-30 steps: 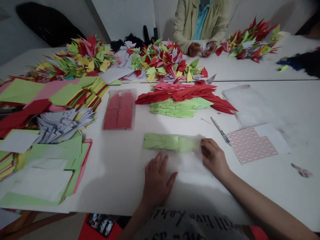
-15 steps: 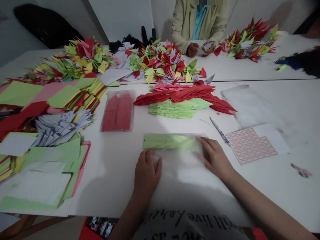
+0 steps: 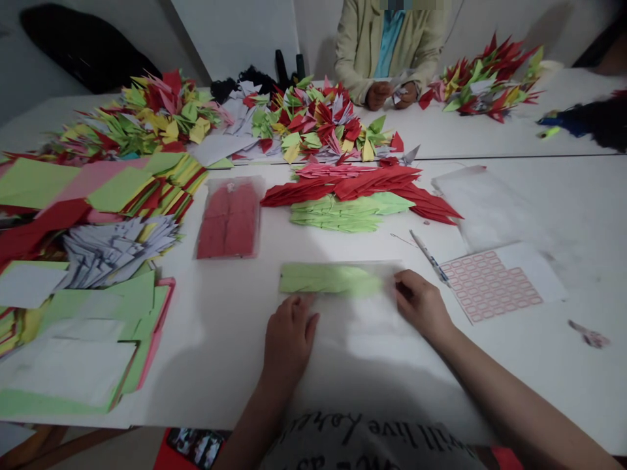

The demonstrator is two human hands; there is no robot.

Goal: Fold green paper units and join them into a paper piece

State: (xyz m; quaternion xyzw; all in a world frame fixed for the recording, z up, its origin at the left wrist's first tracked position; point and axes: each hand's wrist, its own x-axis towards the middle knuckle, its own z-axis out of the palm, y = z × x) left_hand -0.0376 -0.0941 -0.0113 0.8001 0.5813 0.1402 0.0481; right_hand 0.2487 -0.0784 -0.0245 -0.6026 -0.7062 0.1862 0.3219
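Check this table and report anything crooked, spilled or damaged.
Nothing looks spilled or clearly damaged. The most crooked spot is the red folded-paper bundles, which lie across one another at differing angles behind the green bundle. By contrast, the green strip inside the clear bag lies fairly straight.

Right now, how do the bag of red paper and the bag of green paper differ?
The red bag looks mostly filled; the green bag has paper only along its far side. The left hand and right hand touch the green bag; the red bag lies untouched. Both are translucent, on the table.
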